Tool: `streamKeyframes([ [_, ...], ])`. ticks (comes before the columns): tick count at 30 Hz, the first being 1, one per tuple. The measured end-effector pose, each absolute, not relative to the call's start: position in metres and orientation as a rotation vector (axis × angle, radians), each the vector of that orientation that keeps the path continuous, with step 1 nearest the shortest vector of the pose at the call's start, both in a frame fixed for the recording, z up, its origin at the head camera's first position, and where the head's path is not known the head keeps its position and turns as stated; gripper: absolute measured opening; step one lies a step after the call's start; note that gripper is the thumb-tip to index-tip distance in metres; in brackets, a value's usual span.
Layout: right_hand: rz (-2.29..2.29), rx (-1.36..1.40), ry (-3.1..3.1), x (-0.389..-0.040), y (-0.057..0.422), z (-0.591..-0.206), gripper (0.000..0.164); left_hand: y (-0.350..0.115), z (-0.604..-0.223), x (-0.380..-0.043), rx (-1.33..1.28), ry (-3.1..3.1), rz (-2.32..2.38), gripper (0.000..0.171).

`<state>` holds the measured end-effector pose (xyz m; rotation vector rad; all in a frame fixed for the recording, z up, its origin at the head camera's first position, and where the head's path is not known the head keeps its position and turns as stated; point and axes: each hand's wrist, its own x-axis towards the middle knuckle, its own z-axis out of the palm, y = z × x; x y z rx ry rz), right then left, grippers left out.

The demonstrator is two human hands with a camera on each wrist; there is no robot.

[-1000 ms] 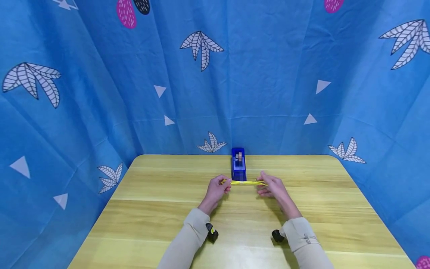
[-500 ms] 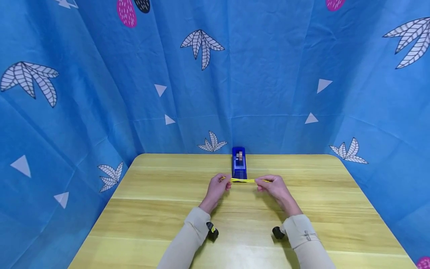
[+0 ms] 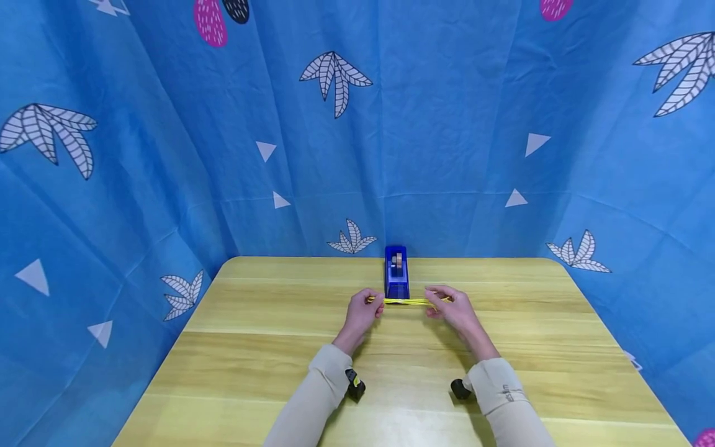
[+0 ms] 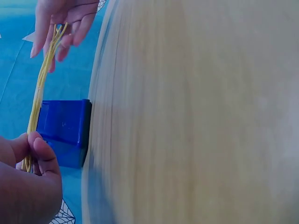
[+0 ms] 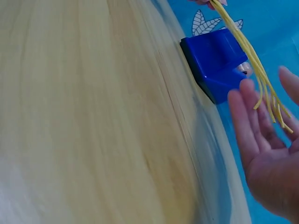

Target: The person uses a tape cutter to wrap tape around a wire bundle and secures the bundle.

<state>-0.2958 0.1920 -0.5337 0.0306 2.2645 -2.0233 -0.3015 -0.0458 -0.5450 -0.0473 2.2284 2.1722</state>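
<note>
Yellow strand bundle held crosswise at the near end of the blue tape dispenser.
The bundle (image 3: 416,302) spans from left to right of the tape dispenser (image 3: 397,290), a pale patch near its mid-length. Left hand (image 3: 362,312), left of the dispenser: thumb and fingertips pinch one end of the bundle. Right hand (image 3: 457,310), right of the dispenser: fingers extended, thumb spread away, loose strand ends fanned between; contact cannot be determined. The dispenser stands on a wood-grain table (image 3: 408,372); behind it hangs a blue patterned curtain (image 3: 447,124).
</note>
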Motion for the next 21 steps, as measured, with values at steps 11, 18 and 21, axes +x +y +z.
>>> streamKeyframes([
  [11, -1.988, 0.171, 2.109, -0.2952, 0.1951, -0.5345, 0.066, -0.0466, -0.5438, -0.3003, -0.021, 2.268, 2.171, 0.016],
  [18, -1.876, 0.158, 2.051, -0.2954, 0.1919, -0.5270, 0.051, -0.0455, -0.5426, -0.2987, -0.054, 2.256, 2.170, 0.017],
  [21, -1.896, 0.138, 2.028, -0.2967, 0.1924, -0.5262, 0.043, -0.0458, -0.5424, -0.2986, -0.068, 2.251, 2.163, 0.017],
])
